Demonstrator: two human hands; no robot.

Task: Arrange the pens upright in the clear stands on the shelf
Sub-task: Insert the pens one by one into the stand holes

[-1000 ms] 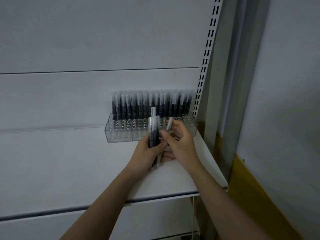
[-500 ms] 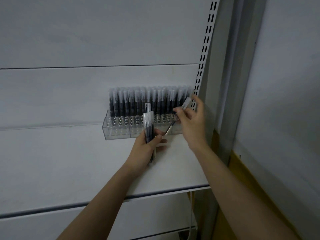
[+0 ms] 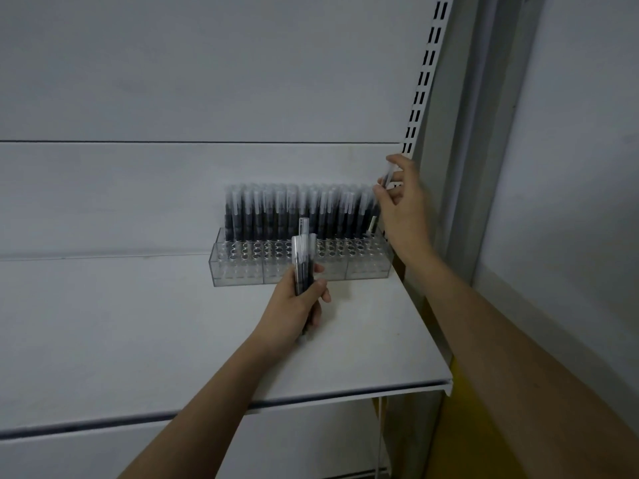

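Note:
Clear stands (image 3: pixel 242 271) sit side by side at the back right of the white shelf (image 3: pixel 138 323). Their rear rows hold several dark pens (image 3: pixel 276 216) with clear caps, upright; the front holes show no pens. My left hand (image 3: pixel 297 302) grips a bundle of pens (image 3: pixel 303 261) upright just in front of the stands. My right hand (image 3: pixel 403 202) pinches a single pen (image 3: pixel 386 178) near its cap, above the right end of the stands; the pen's lower part points down toward the back right corner holes.
A slotted metal upright (image 3: pixel 423 74) runs up the wall right beside my right hand. The shelf's right edge (image 3: pixel 428 323) and front lip (image 3: pixel 311 399) are close. A grey wall with a yellow base (image 3: pixel 484 426) lies to the right.
My right hand has carried one pen from beside the bundle up and right to above the right end of the stands. My left hand kept the bundle nearly still.

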